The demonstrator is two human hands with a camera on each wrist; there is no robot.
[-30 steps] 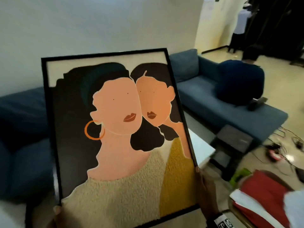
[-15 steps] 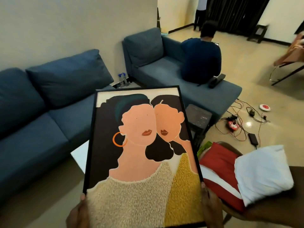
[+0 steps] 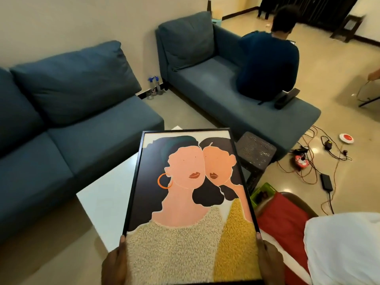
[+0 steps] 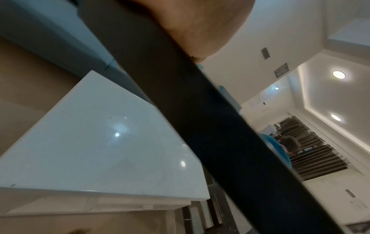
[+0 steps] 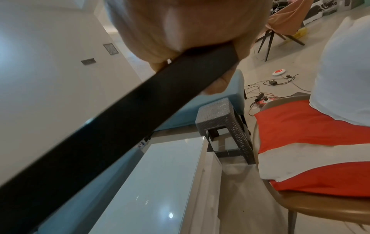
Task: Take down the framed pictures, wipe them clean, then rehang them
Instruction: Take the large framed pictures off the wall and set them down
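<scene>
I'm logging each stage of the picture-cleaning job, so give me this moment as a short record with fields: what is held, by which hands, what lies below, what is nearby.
held item: framed picture, black frame, art facing up toward the head camera
left hand: left hand grips the frame's lower left edge
right hand: right hand grips the lower right edge
below: white table, partly under the picture
nearby right: chair with red cloth and white cloth
nearby left: blue sofa
wiping: not yet begun
</scene>
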